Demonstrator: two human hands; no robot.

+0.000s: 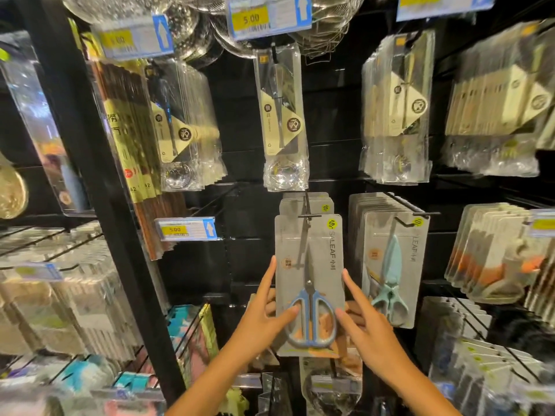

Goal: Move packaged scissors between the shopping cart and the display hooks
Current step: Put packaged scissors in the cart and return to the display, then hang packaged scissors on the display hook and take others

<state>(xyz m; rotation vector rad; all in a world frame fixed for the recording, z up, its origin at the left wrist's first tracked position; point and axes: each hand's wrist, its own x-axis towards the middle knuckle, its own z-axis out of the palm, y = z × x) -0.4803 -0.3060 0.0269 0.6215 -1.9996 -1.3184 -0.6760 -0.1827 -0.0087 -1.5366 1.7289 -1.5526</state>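
Observation:
A grey card pack with blue-handled scissors (pixel 309 283) hangs at the front of a black display hook (pixel 307 216), with more of the same packs behind it. My left hand (pixel 264 310) grips the pack's left edge, thumb on the front. My right hand (pixel 363 319) grips its right edge the same way. To the right, a second hook holds packs of mint-green scissors (pixel 390 274). No shopping cart is in view.
Clear bags of ladles and utensils (pixel 283 121) hang on the row above, under yellow 5.00 price tags (pixel 267 16). A black upright post (pixel 99 181) divides the rack at the left. More packaged goods (pixel 498 253) crowd hooks at right and below.

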